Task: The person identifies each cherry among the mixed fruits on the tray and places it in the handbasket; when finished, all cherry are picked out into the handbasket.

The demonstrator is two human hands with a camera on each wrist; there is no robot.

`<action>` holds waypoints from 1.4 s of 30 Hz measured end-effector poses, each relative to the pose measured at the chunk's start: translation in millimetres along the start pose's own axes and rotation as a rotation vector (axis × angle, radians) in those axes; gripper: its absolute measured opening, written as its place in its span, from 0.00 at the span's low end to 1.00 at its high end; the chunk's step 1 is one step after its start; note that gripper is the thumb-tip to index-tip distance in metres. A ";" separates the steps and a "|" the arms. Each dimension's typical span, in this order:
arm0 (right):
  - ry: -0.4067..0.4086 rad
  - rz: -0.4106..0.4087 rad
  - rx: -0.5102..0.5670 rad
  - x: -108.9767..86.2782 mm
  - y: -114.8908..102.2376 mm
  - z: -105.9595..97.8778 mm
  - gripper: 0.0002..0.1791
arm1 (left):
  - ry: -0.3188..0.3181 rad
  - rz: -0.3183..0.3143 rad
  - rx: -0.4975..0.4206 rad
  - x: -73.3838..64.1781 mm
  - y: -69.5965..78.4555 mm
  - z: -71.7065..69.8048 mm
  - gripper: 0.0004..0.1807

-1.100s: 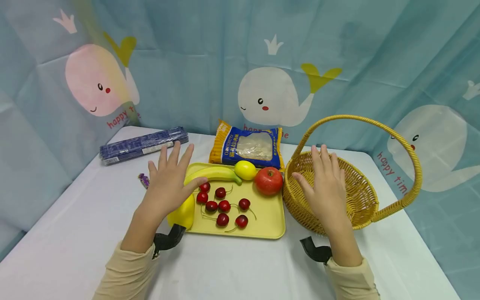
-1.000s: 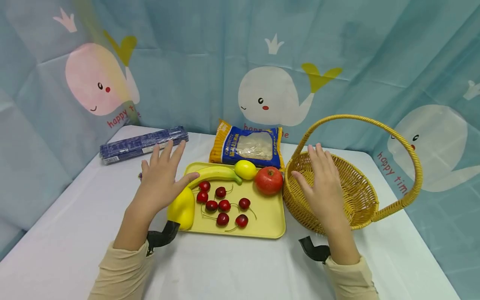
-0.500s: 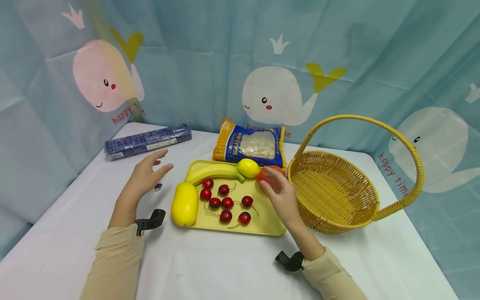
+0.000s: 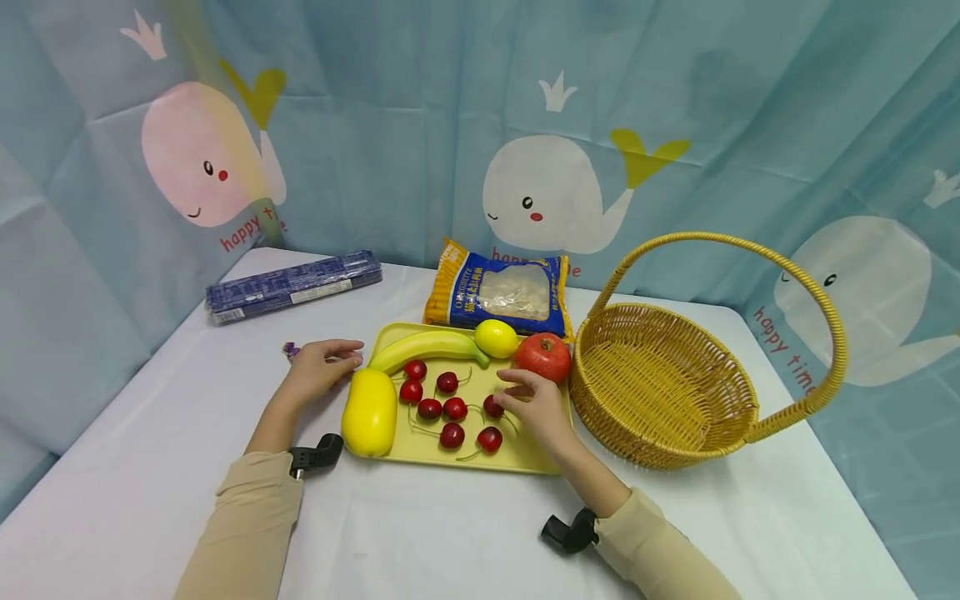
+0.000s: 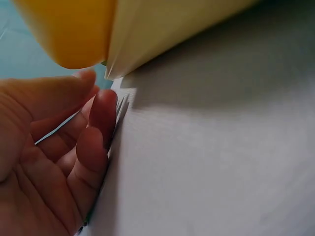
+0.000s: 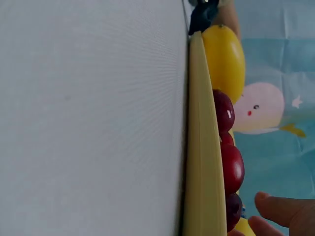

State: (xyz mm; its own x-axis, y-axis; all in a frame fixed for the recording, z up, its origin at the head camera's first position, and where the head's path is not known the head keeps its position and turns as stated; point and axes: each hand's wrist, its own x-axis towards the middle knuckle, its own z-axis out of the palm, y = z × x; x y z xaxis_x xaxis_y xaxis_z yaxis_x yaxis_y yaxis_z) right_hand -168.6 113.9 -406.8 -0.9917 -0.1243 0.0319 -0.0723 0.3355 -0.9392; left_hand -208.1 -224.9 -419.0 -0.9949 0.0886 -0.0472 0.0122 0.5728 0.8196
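My left hand (image 4: 318, 373) hovers low at the left rim of the yellow tray (image 4: 551, 454), fingers loosely bent, close to the banana (image 4: 427, 346) and a long yellow fruit (image 4: 370, 414). In the left wrist view its thumb and fingers (image 5: 91, 147) hold nothing; whether they touch the rim I cannot tell. Over the tray's right part, my right hand (image 4: 542, 415) has thumb and forefinger apart beside a dark red cherry (image 4: 492, 407). Several other cherries (image 4: 454, 408) with stems lie in the middle. A lemon (image 4: 496, 339) and a red pomegranate-like fruit (image 4: 543, 358) sit at the back right.
A wicker basket (image 4: 738, 400) with a tall handle stands right of the tray. Behind lies a blue and orange pasta bag (image 4: 513, 292). A long dark blue package (image 4: 294, 286) is at back left, and a small purple item (image 4: 291, 350) lies by my left hand.
Both hands have come down from spread, raised poses. My right hand has moved left from in front of the basket to the cherries; the left has lowered to the tray's left side.
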 end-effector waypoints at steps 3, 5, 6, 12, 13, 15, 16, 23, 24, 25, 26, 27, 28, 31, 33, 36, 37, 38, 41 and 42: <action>-0.028 0.029 -0.008 -3.8 -4.1 -0.3 0.19 | -0.049 -0.029 0.011 0.8 1.6 1.2 0.20; -0.043 0.041 -0.005 -8.6 -12.3 -1.1 0.19 | -0.086 -0.047 0.011 1.2 3.5 1.4 0.20; -0.049 0.047 -0.001 -8.6 -11.4 -1.1 0.19 | -0.103 -0.055 0.005 1.5 4.6 1.4 0.20; -0.061 0.029 -0.063 -2.8 5.2 0.2 0.19 | -0.164 -0.067 -0.033 1.7 10.4 -0.2 0.21; -0.067 0.019 -0.084 -3.0 5.2 0.3 0.19 | -0.171 -0.068 -0.037 1.8 10.7 -0.3 0.22; -0.088 -0.007 -0.142 -2.7 6.0 0.4 0.18 | -0.180 -0.069 -0.046 1.9 10.7 -0.2 0.23; -0.098 -0.018 -0.169 -2.7 6.4 0.6 0.18 | -0.183 -0.069 -0.050 1.8 10.3 -0.1 0.23; -0.114 -0.034 -0.220 -2.2 -0.7 -1.3 0.18 | -0.176 -0.104 -0.068 -0.7 1.5 0.4 0.23; -0.107 -0.034 -0.212 -2.3 -3.5 -3.4 0.18 | -0.174 -0.109 -0.070 -1.1 0.2 0.2 0.23; -0.099 -0.039 -0.202 -2.6 -6.6 -6.3 0.19 | -0.172 -0.107 -0.072 -1.4 -0.8 0.0 0.23; -0.088 -0.038 -0.184 -3.5 -11.1 -10.6 0.19 | -0.172 -0.102 -0.072 -1.5 -1.6 -0.2 0.24; -0.072 -0.037 -0.163 -4.7 -16.3 -15.7 0.19 | -0.171 -0.098 -0.073 -1.4 -2.4 -0.4 0.24; -0.059 -0.047 -0.139 -5.7 -20.8 -21.6 0.20 | -0.171 -0.095 -0.075 -1.3 -2.9 -0.5 0.24; -0.012 -0.068 -0.063 -10.1 -33.1 -43.7 0.21 | -0.171 -0.091 -0.074 -1.0 -3.9 -1.2 0.24; 0.030 -0.078 -0.007 -13.3 -38.5 -60.9 0.21 | -0.172 -0.094 -0.072 -1.0 -4.3 -1.7 0.24; 0.107 -0.091 0.038 -17.7 -37.7 -89.1 0.23 | -0.173 -0.098 -0.070 -1.0 -4.4 -2.5 0.24; 0.136 -0.085 0.047 -19.7 -35.4 -99.1 0.24 | -0.174 -0.098 -0.068 -0.9 -4.3 -2.6 0.24; 0.164 -0.074 0.041 -21.8 -32.2 -109.2 0.24 | -0.175 -0.096 -0.066 -0.7 -4.1 -2.8 0.24; 0.223 -0.004 -0.005 -28.6 -19.0 -135.3 0.26 | -0.178 -0.094 -0.064 0.1 -3.1 -2.9 0.24; 0.234 0.029 -0.017 -30.7 -14.6 -142.2 0.26 | -0.180 -0.094 -0.063 0.3 -2.8 -2.9 0.24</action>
State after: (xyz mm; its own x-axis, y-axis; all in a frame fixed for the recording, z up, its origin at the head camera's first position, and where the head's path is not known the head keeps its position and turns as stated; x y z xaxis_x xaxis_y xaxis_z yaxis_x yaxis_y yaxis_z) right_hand -152.2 245.7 -345.5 -0.9909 0.1049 0.0849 -0.0429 0.3514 -0.9352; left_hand -208.8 -228.9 -419.6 -0.9575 0.1845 -0.2219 -0.0919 0.5339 0.8405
